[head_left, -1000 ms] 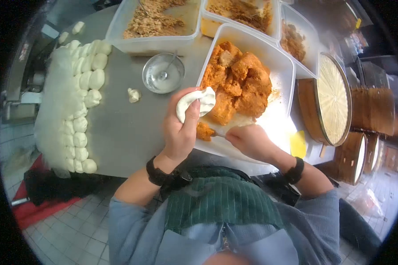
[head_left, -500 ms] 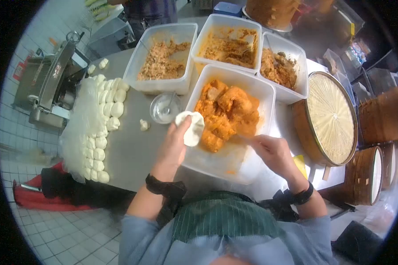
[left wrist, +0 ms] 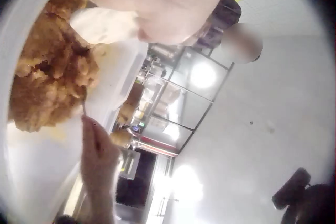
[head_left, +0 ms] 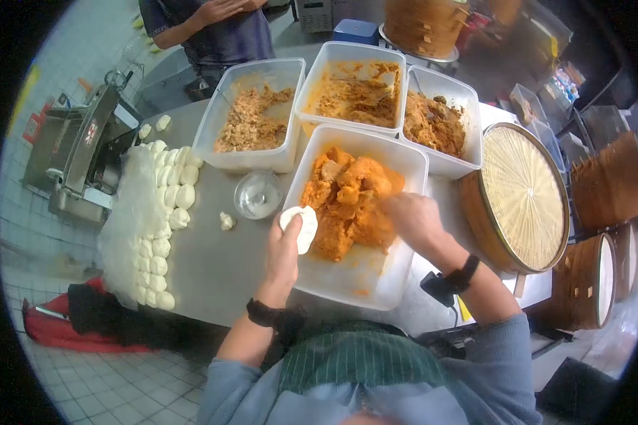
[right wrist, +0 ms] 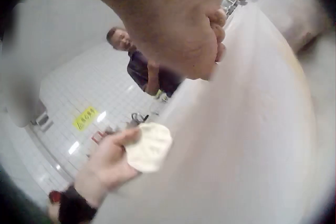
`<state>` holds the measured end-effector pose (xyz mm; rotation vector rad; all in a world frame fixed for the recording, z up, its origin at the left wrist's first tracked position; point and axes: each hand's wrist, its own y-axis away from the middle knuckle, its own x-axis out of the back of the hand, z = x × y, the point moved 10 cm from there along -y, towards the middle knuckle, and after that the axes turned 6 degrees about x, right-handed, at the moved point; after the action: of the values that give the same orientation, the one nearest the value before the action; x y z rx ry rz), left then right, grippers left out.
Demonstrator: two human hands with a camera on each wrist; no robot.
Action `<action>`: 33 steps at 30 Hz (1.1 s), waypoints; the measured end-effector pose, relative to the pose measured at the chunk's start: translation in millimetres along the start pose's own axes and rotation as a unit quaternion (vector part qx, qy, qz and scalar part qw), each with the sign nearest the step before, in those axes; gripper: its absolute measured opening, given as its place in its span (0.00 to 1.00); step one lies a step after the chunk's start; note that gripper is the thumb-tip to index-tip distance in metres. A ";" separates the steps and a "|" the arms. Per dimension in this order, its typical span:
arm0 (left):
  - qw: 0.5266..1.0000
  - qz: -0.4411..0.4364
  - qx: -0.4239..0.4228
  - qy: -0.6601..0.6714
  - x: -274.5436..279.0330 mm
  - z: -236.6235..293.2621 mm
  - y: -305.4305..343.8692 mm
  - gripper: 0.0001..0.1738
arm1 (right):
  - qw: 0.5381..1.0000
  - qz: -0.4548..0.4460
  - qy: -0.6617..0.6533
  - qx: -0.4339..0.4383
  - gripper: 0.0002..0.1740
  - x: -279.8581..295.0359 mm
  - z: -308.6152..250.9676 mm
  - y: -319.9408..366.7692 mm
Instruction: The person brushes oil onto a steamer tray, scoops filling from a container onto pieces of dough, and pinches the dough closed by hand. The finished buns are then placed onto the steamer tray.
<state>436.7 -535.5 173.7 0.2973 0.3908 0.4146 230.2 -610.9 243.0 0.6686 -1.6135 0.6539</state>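
Note:
A flat round dough wrapper [head_left: 304,230] lies in the left hand [head_left: 283,256], thumb on its face, beside the left wall of the front tub [head_left: 397,283]. That tub holds a mound of orange filling [head_left: 347,198]. The right hand [head_left: 415,221] is over the filling's right side, fingers curled; in the left wrist view the right hand [left wrist: 100,153] pinches a thin utensil [left wrist: 84,107] whose far end meets the filling. In the right wrist view the wrapper [right wrist: 149,148] faces the camera, with the left hand [right wrist: 107,167] gripping its edge.
Rows of dough balls [head_left: 159,265] under plastic [head_left: 124,227] line the table's left. A small bowl [head_left: 258,195] and a dough scrap [head_left: 227,221] lie left of the tub. Several filling tubs stand behind; a round steamer [head_left: 521,198] stands at right. Another person [head_left: 223,35] stands across the table.
The right hand has moved from the tub's front edge up to the filling. The wrapper, cupped at first, now appears flatter and faces up. The head view has shifted, showing more beyond the table.

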 end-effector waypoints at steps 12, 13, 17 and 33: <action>0.998 -0.010 0.006 0.064 -4.9 3.6 6.3 0.17 | 0.992 -0.107 0.027 -0.068 0.03 -28.0 -9.3 -6.0; 0.998 -0.017 0.009 0.066 -6.2 3.0 5.6 0.17 | 0.991 -0.107 0.028 -0.070 0.03 -29.2 -6.3 -11.7; 0.996 -0.057 0.035 0.067 -12.5 -2.3 3.9 0.19 | 0.975 -0.091 -0.101 -0.177 0.10 -74.4 28.3 -20.3; 0.978 -0.167 0.108 0.071 -60.6 -28.4 -9.5 0.19 | 0.946 0.096 -0.236 -0.200 0.11 17.8 -31.8 33.7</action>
<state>376.7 -564.9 163.7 0.4060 0.6171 0.0631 224.4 -566.0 263.1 0.3811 -2.2004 0.2915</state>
